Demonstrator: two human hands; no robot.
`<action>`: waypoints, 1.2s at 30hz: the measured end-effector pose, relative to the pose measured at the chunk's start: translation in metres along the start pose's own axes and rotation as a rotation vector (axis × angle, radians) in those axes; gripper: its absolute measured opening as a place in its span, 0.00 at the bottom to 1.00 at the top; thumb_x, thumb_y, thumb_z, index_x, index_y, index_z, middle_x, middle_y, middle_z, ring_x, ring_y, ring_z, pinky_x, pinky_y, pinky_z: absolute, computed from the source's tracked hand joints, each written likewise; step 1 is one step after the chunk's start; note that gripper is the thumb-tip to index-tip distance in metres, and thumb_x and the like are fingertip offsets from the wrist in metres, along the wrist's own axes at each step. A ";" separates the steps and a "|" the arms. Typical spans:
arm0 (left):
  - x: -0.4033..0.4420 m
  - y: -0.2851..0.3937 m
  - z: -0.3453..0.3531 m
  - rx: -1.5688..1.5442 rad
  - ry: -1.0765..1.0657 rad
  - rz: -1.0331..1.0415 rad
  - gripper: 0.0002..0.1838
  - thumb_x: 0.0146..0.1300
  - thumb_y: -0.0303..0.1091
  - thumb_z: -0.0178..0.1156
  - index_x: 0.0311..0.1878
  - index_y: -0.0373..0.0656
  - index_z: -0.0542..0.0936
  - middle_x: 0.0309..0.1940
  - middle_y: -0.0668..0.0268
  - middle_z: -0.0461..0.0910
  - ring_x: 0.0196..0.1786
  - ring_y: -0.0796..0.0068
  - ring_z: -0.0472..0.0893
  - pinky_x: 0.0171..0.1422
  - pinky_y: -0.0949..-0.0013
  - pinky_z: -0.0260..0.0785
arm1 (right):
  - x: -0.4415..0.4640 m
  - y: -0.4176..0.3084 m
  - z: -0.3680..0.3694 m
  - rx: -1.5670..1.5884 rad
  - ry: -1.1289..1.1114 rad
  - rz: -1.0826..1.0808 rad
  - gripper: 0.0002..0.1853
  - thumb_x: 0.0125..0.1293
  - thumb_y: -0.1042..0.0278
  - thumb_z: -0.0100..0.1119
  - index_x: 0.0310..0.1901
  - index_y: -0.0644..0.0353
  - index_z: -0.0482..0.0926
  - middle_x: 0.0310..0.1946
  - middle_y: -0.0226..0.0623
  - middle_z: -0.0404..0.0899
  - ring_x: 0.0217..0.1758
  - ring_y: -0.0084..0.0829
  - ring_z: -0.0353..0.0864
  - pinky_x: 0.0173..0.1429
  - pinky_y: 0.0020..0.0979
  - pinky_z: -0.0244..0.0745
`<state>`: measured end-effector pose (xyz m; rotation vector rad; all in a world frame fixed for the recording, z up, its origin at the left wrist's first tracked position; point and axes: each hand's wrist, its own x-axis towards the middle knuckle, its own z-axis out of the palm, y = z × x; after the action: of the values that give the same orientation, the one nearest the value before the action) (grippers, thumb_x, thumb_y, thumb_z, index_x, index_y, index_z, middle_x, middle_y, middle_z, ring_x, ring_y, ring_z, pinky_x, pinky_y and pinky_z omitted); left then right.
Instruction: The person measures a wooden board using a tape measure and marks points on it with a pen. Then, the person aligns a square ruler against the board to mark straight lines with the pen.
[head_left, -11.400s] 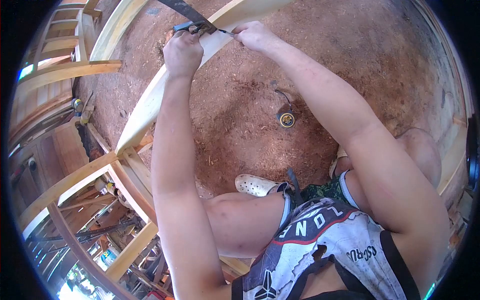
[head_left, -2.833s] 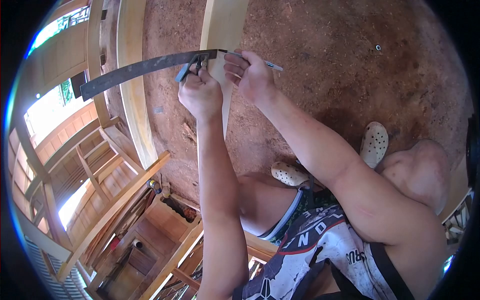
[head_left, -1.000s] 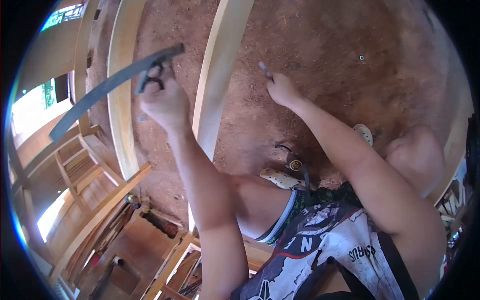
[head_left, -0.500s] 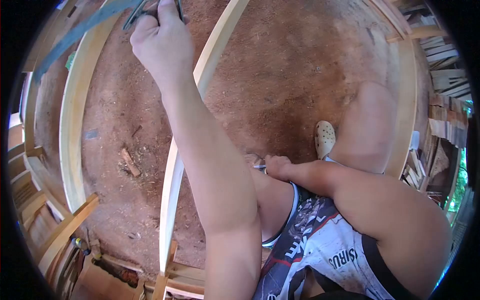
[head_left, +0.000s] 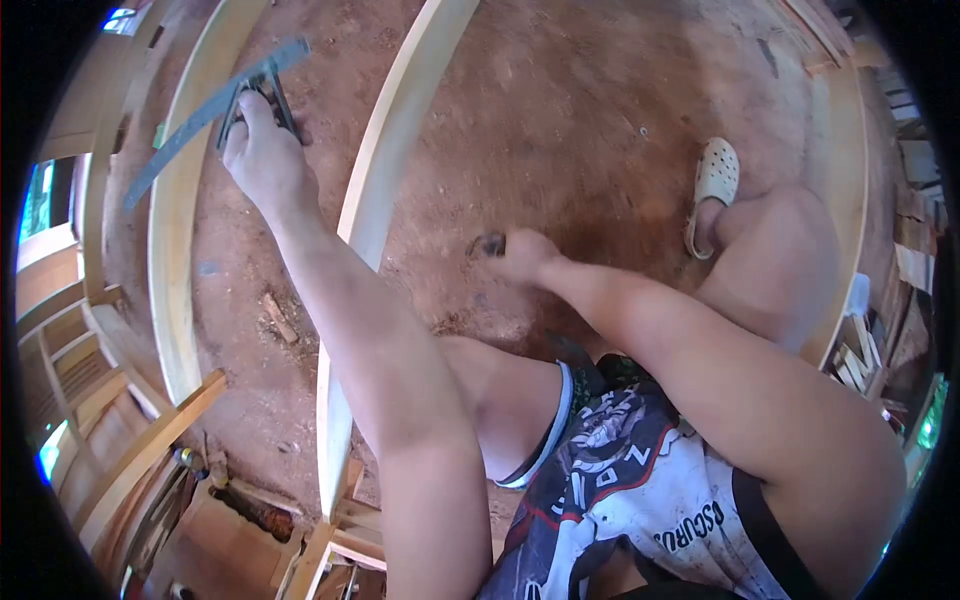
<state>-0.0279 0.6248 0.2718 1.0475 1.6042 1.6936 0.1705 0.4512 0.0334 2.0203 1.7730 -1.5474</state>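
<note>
My left hand (head_left: 265, 160) is closed around the handle of a metal combination square (head_left: 205, 118), whose long blade slants down to the left, above the dirt floor and a wooden beam. My right hand (head_left: 527, 257) is closed on a small dark round object, which looks like the tape measure (head_left: 490, 244); it is blurred. That hand is over the floor, right of a long pale wooden board (head_left: 385, 140) that runs between my two hands. No pen can be made out in it.
Another pale beam (head_left: 172, 250) runs along the left. A wooden frame (head_left: 150, 455) stands at the lower left. My foot in a cream clog (head_left: 717, 185) rests on the dirt floor (head_left: 560, 120). Stacked wood pieces (head_left: 858, 350) lie at the far right, beside a beam (head_left: 845, 230).
The square has moved away from the board to the left. My right hand went down to the floor near my leg and rose with the dark round object. The view has shifted.
</note>
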 end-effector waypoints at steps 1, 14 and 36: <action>0.000 0.000 0.005 0.096 -0.011 0.023 0.19 0.74 0.39 0.58 0.30 0.33 0.80 0.20 0.60 0.80 0.20 0.75 0.77 0.24 0.72 0.67 | 0.011 -0.006 -0.028 0.039 0.030 0.010 0.36 0.57 0.41 0.66 0.60 0.60 0.78 0.53 0.56 0.83 0.57 0.55 0.83 0.63 0.47 0.76; -0.038 0.011 0.129 0.104 0.074 -0.022 0.09 0.69 0.30 0.65 0.34 0.33 0.84 0.26 0.64 0.82 0.26 0.78 0.79 0.30 0.75 0.71 | 0.129 0.034 -0.204 0.676 0.260 0.162 0.40 0.53 0.39 0.67 0.62 0.61 0.78 0.58 0.56 0.81 0.64 0.52 0.79 0.69 0.43 0.71; 0.055 -0.020 0.259 0.573 -0.483 0.115 0.03 0.67 0.23 0.63 0.41 0.34 0.84 0.37 0.68 0.84 0.38 0.78 0.81 0.44 0.72 0.74 | 0.126 0.073 -0.287 0.547 0.217 0.097 0.37 0.52 0.49 0.71 0.65 0.49 0.77 0.57 0.59 0.75 0.65 0.57 0.75 0.69 0.46 0.72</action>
<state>0.1596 0.8119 0.2522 1.6987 1.7449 0.9325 0.3877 0.6887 0.0526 2.5501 1.3773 -2.0172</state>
